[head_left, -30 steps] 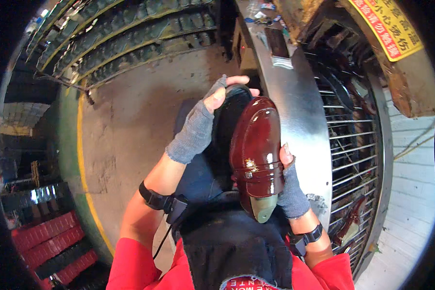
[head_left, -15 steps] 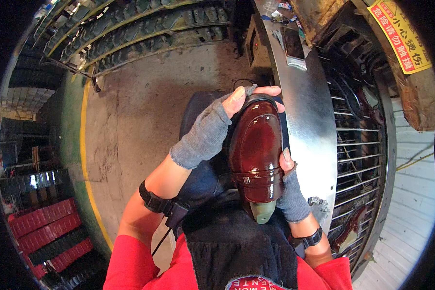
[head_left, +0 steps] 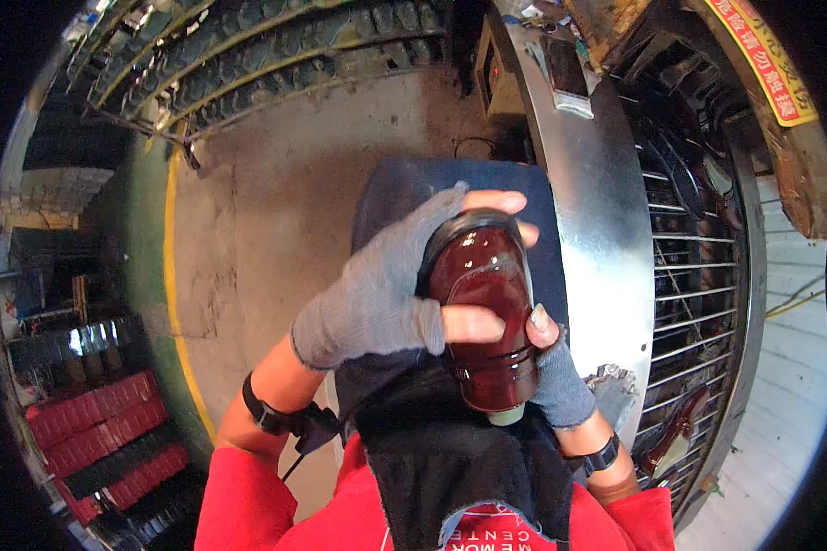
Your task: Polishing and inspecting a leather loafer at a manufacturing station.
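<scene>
A glossy dark-red loafer [head_left: 482, 275] with a strap across it is held over my lap, its toe pointing away from me. A pale green last [head_left: 505, 418] sticks out at its heel end. My left hand [head_left: 400, 289], in a grey fingerless glove, wraps the toe end, its thumb lying across the upper and its fingers round the far edge. On the other side, my right hand [head_left: 559, 363], gloved the same way, grips the shoe, thumb up along its edge; its other fingers are hidden beneath. Dark cloth [head_left: 547, 239] covers my lap under the shoe.
To the right runs a shiny metal ledge [head_left: 606, 230], then a rack of metal bars [head_left: 694, 317] with another dark-red shoe [head_left: 685, 430]. A yellow-and-red sign [head_left: 776, 73] hangs above. Shelves [head_left: 276, 69] of dark shoe-shaped things stand far left; a wooden box [head_left: 501, 83] sits ahead.
My left thumb has come down from the toe edge across the shoe's upper. The shoe is tilted, and less of the last shows. The view has shifted slightly.
</scene>
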Available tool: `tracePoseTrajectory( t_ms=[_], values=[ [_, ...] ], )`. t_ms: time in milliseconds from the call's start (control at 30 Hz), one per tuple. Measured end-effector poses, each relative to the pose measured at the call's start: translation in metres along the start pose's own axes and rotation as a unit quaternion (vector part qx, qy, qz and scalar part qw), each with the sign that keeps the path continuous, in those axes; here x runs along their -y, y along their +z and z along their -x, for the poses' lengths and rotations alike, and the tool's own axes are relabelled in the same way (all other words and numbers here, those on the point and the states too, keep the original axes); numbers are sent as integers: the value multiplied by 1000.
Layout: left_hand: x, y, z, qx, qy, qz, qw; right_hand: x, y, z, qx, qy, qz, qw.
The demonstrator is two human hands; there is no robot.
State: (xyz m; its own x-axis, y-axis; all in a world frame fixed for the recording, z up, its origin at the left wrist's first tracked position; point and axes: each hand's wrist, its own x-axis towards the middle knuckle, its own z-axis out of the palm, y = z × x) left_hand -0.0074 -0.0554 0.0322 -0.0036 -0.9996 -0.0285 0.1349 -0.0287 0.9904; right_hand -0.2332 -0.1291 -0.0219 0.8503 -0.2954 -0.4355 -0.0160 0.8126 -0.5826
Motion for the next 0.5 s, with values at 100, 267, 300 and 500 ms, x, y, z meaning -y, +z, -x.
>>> tracePoseTrajectory(
  t_ms=[100,267,300,500],
  values=[
    [2,9,12,-35,-4,62,997,9,1,2,7,-1,58,998],
    [1,2,38,-78,114,78,987,23,-13,6,55,-125,342,930],
    [-1,1,40,-91,132,84,983,22,-23,8,57,-194,411,889],
    [29,0,24,-54,284,167,943,8,-29,51,-138,-46,67,987]
  ],
)
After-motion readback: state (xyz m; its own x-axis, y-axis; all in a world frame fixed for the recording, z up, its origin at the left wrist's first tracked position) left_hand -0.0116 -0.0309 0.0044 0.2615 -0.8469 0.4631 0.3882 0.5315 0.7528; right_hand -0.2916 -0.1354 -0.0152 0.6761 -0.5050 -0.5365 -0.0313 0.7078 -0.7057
